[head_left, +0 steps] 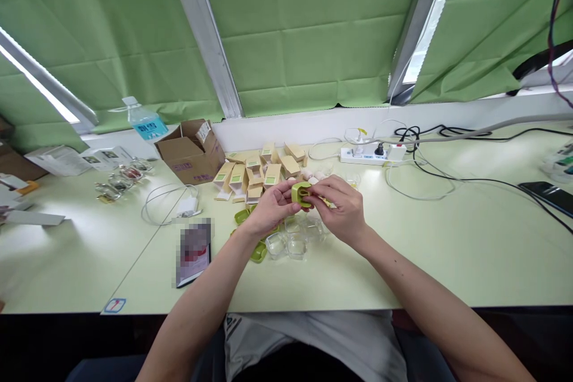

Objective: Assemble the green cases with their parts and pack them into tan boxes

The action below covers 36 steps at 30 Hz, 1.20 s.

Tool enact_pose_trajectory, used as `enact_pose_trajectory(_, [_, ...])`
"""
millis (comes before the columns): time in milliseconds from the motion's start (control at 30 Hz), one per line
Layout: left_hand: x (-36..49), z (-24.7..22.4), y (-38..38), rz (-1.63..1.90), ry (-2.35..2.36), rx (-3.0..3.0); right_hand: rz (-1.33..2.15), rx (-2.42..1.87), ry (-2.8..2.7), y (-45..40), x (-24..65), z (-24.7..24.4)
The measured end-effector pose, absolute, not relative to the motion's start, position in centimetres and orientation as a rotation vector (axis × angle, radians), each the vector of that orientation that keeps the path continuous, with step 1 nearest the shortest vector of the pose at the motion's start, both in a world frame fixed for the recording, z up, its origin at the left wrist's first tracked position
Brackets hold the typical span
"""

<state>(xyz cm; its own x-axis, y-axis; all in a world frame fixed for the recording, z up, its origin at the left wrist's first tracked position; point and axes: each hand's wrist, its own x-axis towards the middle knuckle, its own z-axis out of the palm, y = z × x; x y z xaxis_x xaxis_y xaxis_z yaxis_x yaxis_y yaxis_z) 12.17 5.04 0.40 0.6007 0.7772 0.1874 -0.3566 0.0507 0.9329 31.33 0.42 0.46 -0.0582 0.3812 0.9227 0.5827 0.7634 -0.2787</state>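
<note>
A small green plastic case [297, 194] is held up over the middle of the table. The fingers of my left hand [272, 208] are closed on its left side. My right hand [340, 206] pinches at its inner right side, with the fingertips partly hidden. Below the hands lie clear plastic cups [296, 245], and to their left are more green cases [258, 252], partly covered by my left hand. Small open cardboard boxes [272, 175] stand in a cluster just beyond my hands. Pale round pieces [320, 174] lie behind my right hand.
A cardboard carton [190, 158] and a blue-labelled bottle [145, 121] stand at the back left. A tablet-like device [193, 252] and a white charger [187, 206] lie left of my arms. A power strip [363, 156] with cables and a black phone [547, 196] are at right.
</note>
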Motion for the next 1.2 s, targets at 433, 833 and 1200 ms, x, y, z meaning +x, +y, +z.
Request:
enact_pose_trajectory(433, [12.7, 0.2, 4.9, 0.937, 0.445, 1.225, -0.65, -0.804, -1.865, 1.0, 31.9, 0.9])
enact_pose_trajectory(833, [13.0, -0.2, 4.8, 0.883, 0.385, 1.125, -0.821, -0.819, -1.917, 0.6, 31.5, 2.3])
enact_pose_trajectory(1200, [13.2, -0.1, 4.5, 0.886, 0.361, 1.046, -0.412, -0.716, -1.847, 1.1, 32.6, 0.7])
